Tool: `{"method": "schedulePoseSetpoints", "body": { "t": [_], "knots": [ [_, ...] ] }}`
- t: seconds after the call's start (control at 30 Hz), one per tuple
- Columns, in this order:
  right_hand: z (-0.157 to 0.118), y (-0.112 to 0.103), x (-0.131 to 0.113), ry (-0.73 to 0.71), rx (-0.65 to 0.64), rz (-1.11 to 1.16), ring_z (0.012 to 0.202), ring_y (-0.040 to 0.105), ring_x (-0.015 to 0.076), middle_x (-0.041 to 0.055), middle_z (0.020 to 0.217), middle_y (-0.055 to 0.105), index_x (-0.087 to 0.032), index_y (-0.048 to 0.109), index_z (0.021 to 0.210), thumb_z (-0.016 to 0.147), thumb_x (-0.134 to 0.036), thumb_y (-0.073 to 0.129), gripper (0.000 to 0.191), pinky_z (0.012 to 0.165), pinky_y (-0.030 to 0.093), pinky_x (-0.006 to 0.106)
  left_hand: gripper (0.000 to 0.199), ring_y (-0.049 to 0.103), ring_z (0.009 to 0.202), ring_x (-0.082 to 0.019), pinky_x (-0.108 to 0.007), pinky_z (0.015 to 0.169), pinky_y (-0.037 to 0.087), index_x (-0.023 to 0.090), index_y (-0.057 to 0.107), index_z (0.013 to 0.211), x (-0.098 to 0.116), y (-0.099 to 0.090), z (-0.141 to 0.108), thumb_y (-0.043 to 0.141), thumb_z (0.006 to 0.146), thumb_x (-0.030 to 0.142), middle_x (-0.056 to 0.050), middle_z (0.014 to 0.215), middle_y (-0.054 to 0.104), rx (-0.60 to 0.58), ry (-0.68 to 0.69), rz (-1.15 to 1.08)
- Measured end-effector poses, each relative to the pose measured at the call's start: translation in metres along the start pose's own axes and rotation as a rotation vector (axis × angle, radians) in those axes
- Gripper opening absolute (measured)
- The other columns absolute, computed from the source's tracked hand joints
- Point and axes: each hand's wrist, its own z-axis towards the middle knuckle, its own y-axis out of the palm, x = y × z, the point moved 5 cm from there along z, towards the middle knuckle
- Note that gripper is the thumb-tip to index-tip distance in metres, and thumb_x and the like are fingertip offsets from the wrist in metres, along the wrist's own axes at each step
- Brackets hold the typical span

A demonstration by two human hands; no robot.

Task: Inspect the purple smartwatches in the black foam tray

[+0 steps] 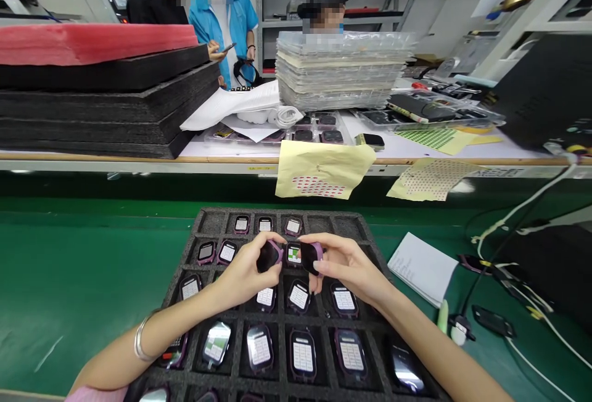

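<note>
My left hand [250, 269] is closed on a smartwatch body [269, 256] with a dark screen and purple rim. In my right hand [345, 266] is a second purple-rimmed smartwatch body [311, 257], gripped between thumb and fingers, its screen dark too. Both are raised over a black foam tray [208, 220] divided into square pockets. Most pockets hold similar watch bodies, many with lit white screens. One with a green and white screen [293, 254] lies in the tray between my hands. My arms cover some of the pockets.
The tray lies on a green tabletop [92, 266]. To the right are a white notepad [423, 269], a black device [493, 320] and cables. A shelf behind carries black foam slabs [92, 106], stacked clear trays [342, 72] and yellow sticker sheets [326, 168]. Several people are beyond it.
</note>
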Motion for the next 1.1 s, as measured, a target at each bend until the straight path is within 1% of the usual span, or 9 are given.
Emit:
{"method": "schedulePoseSetpoints", "body": {
  "t": [0.17, 0.3, 0.43, 0.53, 0.67, 0.8, 0.9, 0.97, 1.1],
  "knots": [
    [0.002, 0.003, -0.003, -0.024, -0.007, 0.073, 0.06, 0.07, 0.0183, 0.0054, 0.082, 0.07, -0.018, 0.062, 0.12, 0.084, -0.021, 0.07, 0.038, 0.054, 0.058, 0.028, 0.038, 0.057, 0.097, -0.019, -0.028, 0.08, 0.046, 0.02, 0.048, 0.119, -0.002, -0.003, 0.001, 0.056, 0.082, 0.021, -0.006, 0.109, 0.06, 0.038, -0.016, -0.029],
    [0.003, 0.0, 0.001, -0.001, -0.04, 0.062, 0.059, 0.07, 0.019, 0.0064, 0.076, 0.07, -0.015, 0.061, 0.122, 0.085, -0.021, 0.068, 0.038, 0.054, 0.058, 0.027, 0.034, 0.055, 0.104, -0.021, -0.03, 0.087, 0.044, 0.02, 0.05, 0.116, -0.002, -0.004, 0.001, 0.055, 0.082, 0.02, -0.006, 0.111, 0.059, 0.029, 0.005, -0.03],
    [0.002, -0.003, 0.006, 0.016, -0.078, 0.047, 0.056, 0.069, 0.0176, 0.007, 0.072, 0.07, -0.013, 0.061, 0.123, 0.086, -0.019, 0.067, 0.038, 0.052, 0.057, 0.026, 0.033, 0.055, 0.101, -0.019, -0.029, 0.088, 0.044, 0.02, 0.05, 0.115, 0.0, -0.004, -0.001, 0.055, 0.083, 0.019, -0.006, 0.112, 0.058, -0.02, 0.027, -0.014],
    [0.002, -0.002, 0.003, -0.024, -0.076, 0.087, 0.056, 0.068, 0.0163, 0.0072, 0.08, 0.07, -0.015, 0.063, 0.121, 0.084, -0.018, 0.069, 0.038, 0.05, 0.057, 0.025, 0.037, 0.054, 0.098, -0.018, -0.028, 0.087, 0.043, 0.021, 0.048, 0.118, 0.001, -0.006, -0.001, 0.055, 0.082, 0.018, -0.005, 0.113, 0.057, -0.001, 0.036, -0.008],
    [0.003, -0.002, 0.001, -0.028, -0.049, 0.103, 0.055, 0.068, 0.0147, 0.0077, 0.084, 0.07, -0.015, 0.066, 0.118, 0.083, -0.016, 0.069, 0.035, 0.048, 0.057, 0.023, 0.031, 0.055, 0.091, -0.017, -0.026, 0.084, 0.044, 0.02, 0.052, 0.11, 0.0, -0.008, 0.001, 0.054, 0.08, 0.014, -0.003, 0.102, 0.059, 0.031, 0.02, -0.026],
    [0.003, -0.005, 0.001, -0.039, -0.019, 0.097, 0.054, 0.068, 0.0148, 0.0096, 0.089, 0.071, -0.016, 0.066, 0.118, 0.082, -0.016, 0.07, 0.036, 0.048, 0.056, 0.023, 0.035, 0.056, 0.093, -0.017, -0.027, 0.084, 0.044, 0.019, 0.053, 0.111, -0.004, -0.013, 0.002, 0.054, 0.077, 0.011, -0.004, 0.105, 0.06, 0.079, -0.003, -0.053],
    [0.003, -0.007, 0.002, -0.039, -0.007, 0.09, 0.055, 0.068, 0.0155, 0.0077, 0.082, 0.071, -0.016, 0.065, 0.119, 0.083, -0.015, 0.069, 0.036, 0.049, 0.056, 0.024, 0.036, 0.057, 0.094, -0.017, -0.027, 0.085, 0.045, 0.019, 0.054, 0.109, -0.004, -0.014, 0.002, 0.054, 0.075, 0.009, -0.004, 0.104, 0.06, 0.072, 0.0, -0.054],
    [0.003, -0.008, 0.002, -0.038, -0.003, 0.085, 0.054, 0.068, 0.0153, 0.0063, 0.077, 0.07, -0.016, 0.065, 0.119, 0.083, -0.014, 0.068, 0.036, 0.048, 0.056, 0.023, 0.036, 0.057, 0.092, -0.017, -0.027, 0.082, 0.045, 0.019, 0.054, 0.109, -0.003, -0.015, 0.001, 0.053, 0.075, 0.009, -0.003, 0.101, 0.061, 0.069, -0.009, -0.048],
    [0.003, -0.008, -0.001, -0.082, 0.002, 0.108, 0.054, 0.068, 0.0152, 0.0084, 0.091, 0.07, -0.019, 0.066, 0.119, 0.082, -0.015, 0.069, 0.037, 0.048, 0.056, 0.024, 0.039, 0.057, 0.085, -0.016, -0.025, 0.072, 0.045, 0.021, 0.052, 0.115, -0.005, -0.018, 0.0, 0.053, 0.077, 0.013, -0.002, 0.098, 0.06, 0.093, -0.045, -0.038]
  ]
}}
